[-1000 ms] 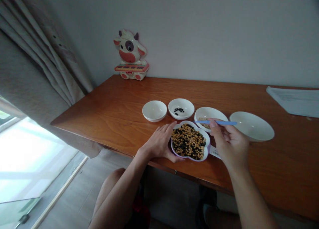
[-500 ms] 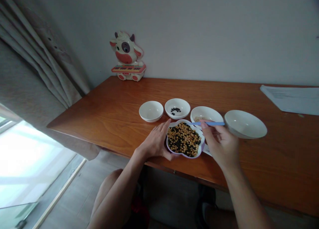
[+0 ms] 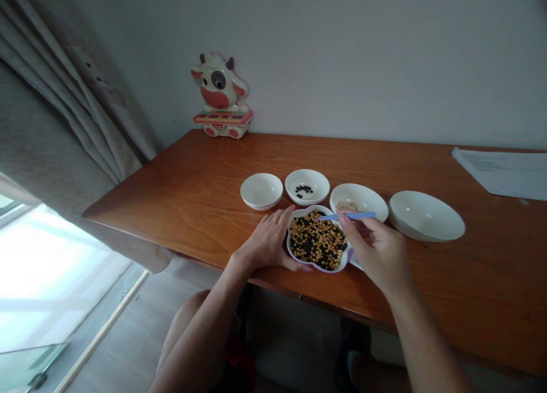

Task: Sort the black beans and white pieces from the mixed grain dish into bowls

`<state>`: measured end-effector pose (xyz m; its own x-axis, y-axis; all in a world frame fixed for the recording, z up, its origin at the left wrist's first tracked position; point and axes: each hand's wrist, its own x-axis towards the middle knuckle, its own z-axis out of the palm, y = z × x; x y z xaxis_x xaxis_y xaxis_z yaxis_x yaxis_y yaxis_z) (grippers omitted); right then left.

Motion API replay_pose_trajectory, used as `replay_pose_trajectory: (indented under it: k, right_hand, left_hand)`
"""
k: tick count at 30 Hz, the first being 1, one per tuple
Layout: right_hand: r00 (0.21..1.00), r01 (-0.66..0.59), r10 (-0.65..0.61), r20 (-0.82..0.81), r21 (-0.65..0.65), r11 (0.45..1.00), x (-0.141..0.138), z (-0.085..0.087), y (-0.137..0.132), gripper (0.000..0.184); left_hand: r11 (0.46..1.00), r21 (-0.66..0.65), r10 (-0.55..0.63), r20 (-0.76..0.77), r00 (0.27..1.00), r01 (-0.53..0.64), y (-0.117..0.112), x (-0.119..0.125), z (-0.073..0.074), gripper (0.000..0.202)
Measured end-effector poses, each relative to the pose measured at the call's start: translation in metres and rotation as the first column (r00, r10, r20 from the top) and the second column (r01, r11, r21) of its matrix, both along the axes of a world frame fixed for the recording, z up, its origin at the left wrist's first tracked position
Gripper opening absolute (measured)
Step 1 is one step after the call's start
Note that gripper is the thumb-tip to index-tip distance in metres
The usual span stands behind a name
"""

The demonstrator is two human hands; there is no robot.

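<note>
A flower-shaped bowl [image 3: 294, 258] with a pale purple outside stands near the table's front edge, full of mixed yellow and black beans [image 3: 318, 240]. My left hand [image 3: 273, 240] curves around its left side, thumb at the front and fingers at the back, holding it. Between the thumb and fingers of my right hand [image 3: 376, 248] are slim blue tweezers [image 3: 356, 215], nearly level, their thin tip over the back of the beans. Whether the tip grips a bean is too small to tell. Something white, partly hidden, lies under my right hand.
Behind the beans stands a row of white bowls: an empty one [image 3: 261, 192], one with several black beans [image 3: 308, 199], one with small pale pieces [image 3: 363, 195], and a larger empty one [image 3: 427, 216]. A cow toy piano [image 3: 222, 99] and papers [image 3: 504, 174] sit farther back on the table.
My right hand and the tweezers have shifted slightly left and down, bringing the tip farther over the beans. My left hand stays on the flower-shaped bowl. The whole view has shifted slightly.
</note>
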<state>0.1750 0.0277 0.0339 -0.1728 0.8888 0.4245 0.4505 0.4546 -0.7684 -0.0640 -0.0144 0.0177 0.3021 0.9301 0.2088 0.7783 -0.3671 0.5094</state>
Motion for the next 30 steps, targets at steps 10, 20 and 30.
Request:
replay_pose_trajectory:
  k: [10,20,30]
  right_hand:
    - [0.990,-0.069,0.058,0.128,0.082,0.994,-0.008,0.005,0.001,0.027]
    - [0.969,-0.225,0.227,0.098,-0.039,0.974,-0.009,0.009,-0.002,0.025]
    - [0.951,-0.268,0.264,0.161,0.000,0.963,-0.010,0.009,-0.003,0.023]
  left_hand:
    - [1.000,-0.004,0.027,-0.021,0.999,-0.027,0.001,0.002,-0.006,0.133]
    - [0.999,-0.010,0.031,0.025,0.999,-0.031,0.002,0.004,-0.001,0.120]
    - [1.000,0.006,0.027,0.011,1.000,-0.027,0.002,0.004,-0.001,0.119]
